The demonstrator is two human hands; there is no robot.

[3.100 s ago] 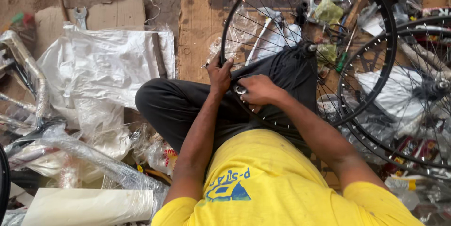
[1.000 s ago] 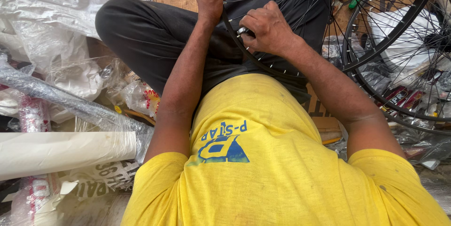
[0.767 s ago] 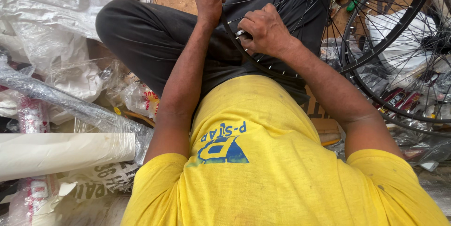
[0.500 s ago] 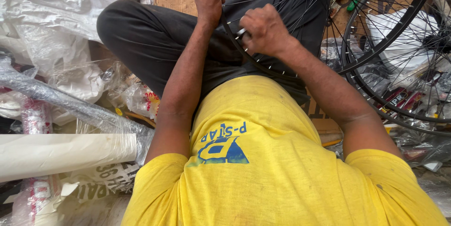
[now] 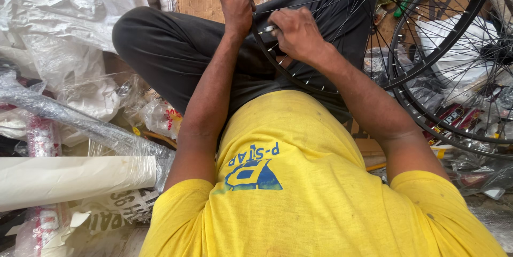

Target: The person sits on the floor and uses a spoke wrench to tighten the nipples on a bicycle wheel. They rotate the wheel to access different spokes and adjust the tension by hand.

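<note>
Head view shows a black bicycle wheel resting across the person's lap, its rim arcing over the dark trousers. Left hand grips the rim, fingers wrapped round it; right hand has its fingers pinched on a small silvery tool set at a spoke end by the rim. Doing this well likely means holding the rim steady and turning in small, even amounts — spoke by spoke. A second wheel lies to the right on the floor, and plastic wrapping to the left.
</note>
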